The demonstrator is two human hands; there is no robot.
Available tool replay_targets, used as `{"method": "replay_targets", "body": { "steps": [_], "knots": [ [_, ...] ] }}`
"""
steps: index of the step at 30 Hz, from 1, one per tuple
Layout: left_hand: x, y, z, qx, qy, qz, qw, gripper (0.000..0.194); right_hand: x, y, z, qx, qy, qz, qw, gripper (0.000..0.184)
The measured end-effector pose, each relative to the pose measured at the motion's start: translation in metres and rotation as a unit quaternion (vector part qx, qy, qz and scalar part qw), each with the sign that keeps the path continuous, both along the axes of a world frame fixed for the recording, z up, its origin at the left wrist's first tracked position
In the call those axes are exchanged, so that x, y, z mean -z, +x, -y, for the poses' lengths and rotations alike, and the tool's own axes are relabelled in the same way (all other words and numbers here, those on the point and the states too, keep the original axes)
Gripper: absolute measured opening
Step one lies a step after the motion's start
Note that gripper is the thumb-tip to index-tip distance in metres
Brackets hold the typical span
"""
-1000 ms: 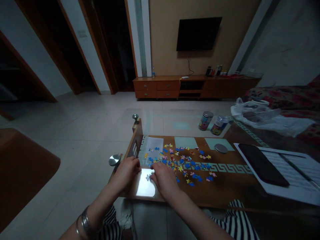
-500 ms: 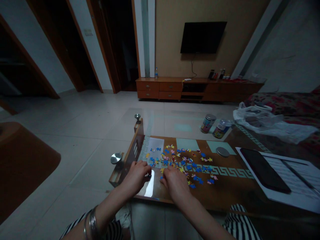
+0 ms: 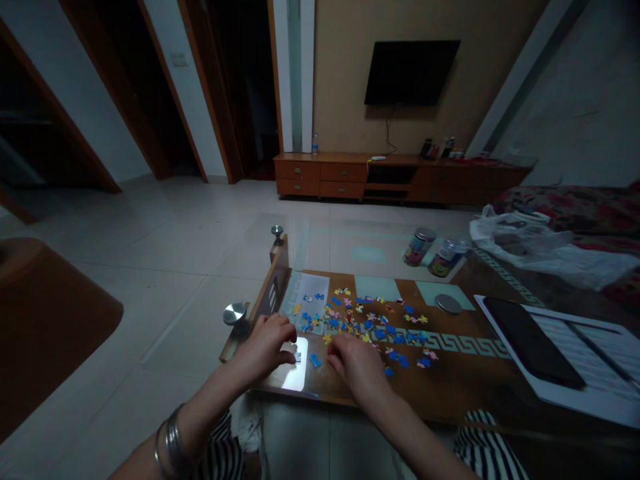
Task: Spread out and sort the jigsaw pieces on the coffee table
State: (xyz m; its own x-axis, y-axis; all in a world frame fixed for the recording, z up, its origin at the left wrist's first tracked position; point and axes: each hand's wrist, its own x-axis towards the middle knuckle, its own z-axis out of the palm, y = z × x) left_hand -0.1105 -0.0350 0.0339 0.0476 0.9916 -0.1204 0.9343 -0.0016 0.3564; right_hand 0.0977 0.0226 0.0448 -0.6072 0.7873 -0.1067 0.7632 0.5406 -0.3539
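My left hand is at the near left end of the glass-topped table, thumb and fingers apart. By its thumb tip lies a small puzzle piece in the bright glare. A blue puzzle piece rests on the glass between my two hands. My right hand is just right of it, fingers curled together at the near edge of the pile; whatever they hold, if anything, is hidden. Several loose puzzle pieces in blue, yellow and pink spread beyond my hands.
Two printed cans stand at the table's far side, near a round metal lid. On the right are a black phone, a pen and printed paper. A plastic bag lies behind. Metal knobs top the left end.
My hands have moved slightly apart. The blue piece by my right fingertips now lies uncovered on the glass. My left fingers have opened, and a piece shows beside the thumb.
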Motion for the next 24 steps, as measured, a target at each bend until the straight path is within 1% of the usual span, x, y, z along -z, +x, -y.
{"method": "replay_targets", "body": {
  "steps": [3,7,12,15,18,21,24],
  "knots": [
    [0.005,0.008,0.001,0.01,-0.011,-0.004,1.0,0.016,0.001,-0.006,0.007,-0.007,-0.001,-0.006,1.0,0.009],
    [0.008,0.015,0.0,0.01,-0.018,-0.013,1.0,0.013,-0.002,-0.015,0.012,-0.026,-0.012,-0.014,1.0,0.011],
    [0.005,0.013,0.0,0.008,-0.018,-0.014,1.0,0.017,-0.001,-0.013,0.009,-0.057,-0.033,-0.027,0.997,0.017],
    [0.004,0.01,0.001,0.004,-0.02,-0.014,1.0,0.023,0.002,-0.011,0.008,-0.051,-0.039,-0.041,0.997,0.019],
    [0.006,0.009,0.001,0.0,-0.024,-0.018,1.0,0.025,0.001,-0.013,0.01,-0.046,-0.036,-0.04,0.997,0.015],
    [0.007,0.01,-0.001,-0.003,-0.023,-0.024,0.999,0.021,-0.003,-0.018,0.015,-0.051,-0.029,-0.014,0.998,0.01],
    [0.006,0.015,-0.002,-0.008,-0.016,-0.027,0.999,0.019,-0.004,-0.025,0.02,-0.051,-0.028,0.002,0.998,0.01]
  ]
}}
